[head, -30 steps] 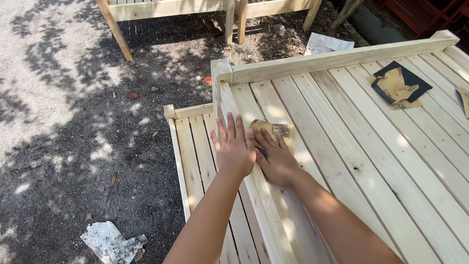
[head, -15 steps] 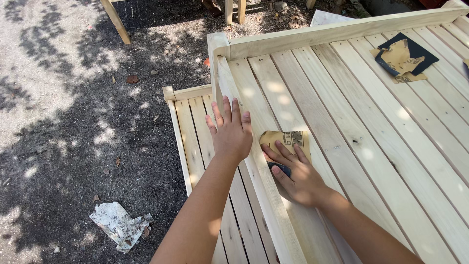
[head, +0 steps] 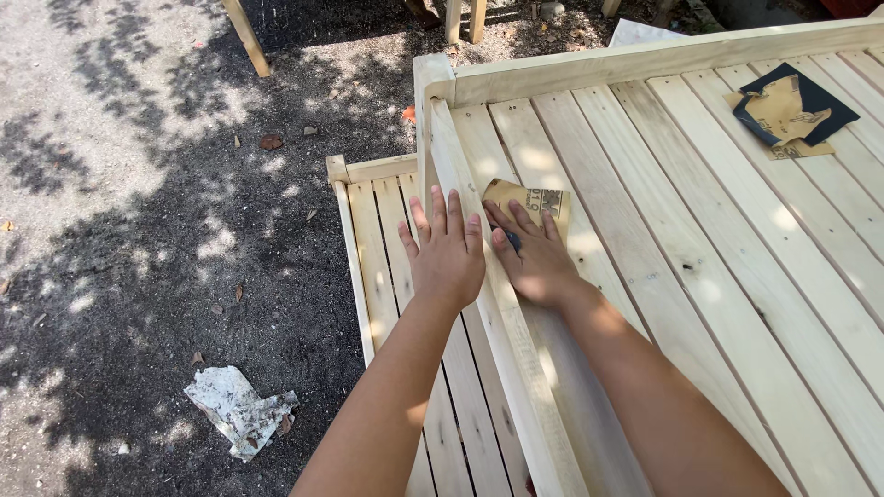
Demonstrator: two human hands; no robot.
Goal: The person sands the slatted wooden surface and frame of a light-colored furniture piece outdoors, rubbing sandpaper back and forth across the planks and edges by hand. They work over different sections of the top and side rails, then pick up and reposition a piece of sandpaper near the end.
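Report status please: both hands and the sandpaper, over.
Left hand flat on pale wooden rail, holding nothing. Right hand pressing tan sandpaper sheet onto wooden slat. Nothing in the way; spare dark sandpaper pieces far off.

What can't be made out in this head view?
- Sandpaper sheet: near part hidden under the right hand; its grit side cannot be seen.
- Slatted wooden panel: cut off by the right and bottom edges, so its full extent is unknown.
- Surface under the left hand: covered by the palm.
- Spare sandpaper pieces: how many sheets overlap is unclear.
- Crumpled scrap on the ground: too small to identify.
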